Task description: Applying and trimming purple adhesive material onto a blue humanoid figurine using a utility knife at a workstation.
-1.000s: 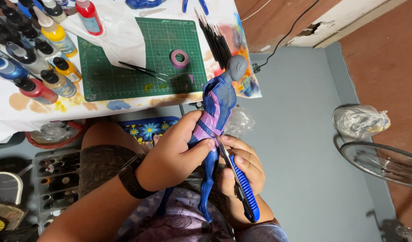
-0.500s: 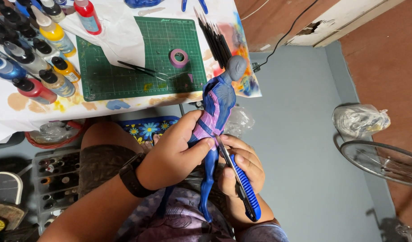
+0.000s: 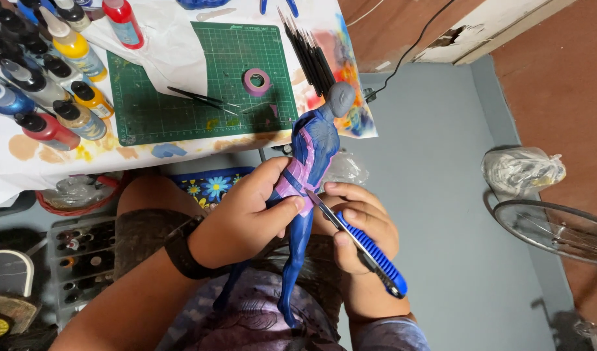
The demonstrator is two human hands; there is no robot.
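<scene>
A: Left hand point(image 3: 243, 218) is wrapped tight round the waist of the blue figurine point(image 3: 305, 195), which sits over the lap, just below the green cutting mat point(image 3: 201, 84).

B: And the right hand point(image 3: 360, 227) is closed on a blue-handled craft knife point(image 3: 363, 247), blade tip touching the pink tape at the figurine's hip.

A: On the mat, a roll of purple tape point(image 3: 257, 81); left of the mat, paint bottles point(image 3: 45, 84).

A dark green gridded cutting mat point(image 3: 181, 84) lies on the paint-stained white bench point(image 3: 181, 140), with a small purple tape roll point(image 3: 256, 81) and thin black tweezers point(image 3: 201, 99) on it. Capped paint bottles point(image 3: 45, 84) crowd its left; black-handled brushes point(image 3: 308, 52) lie right.
</scene>
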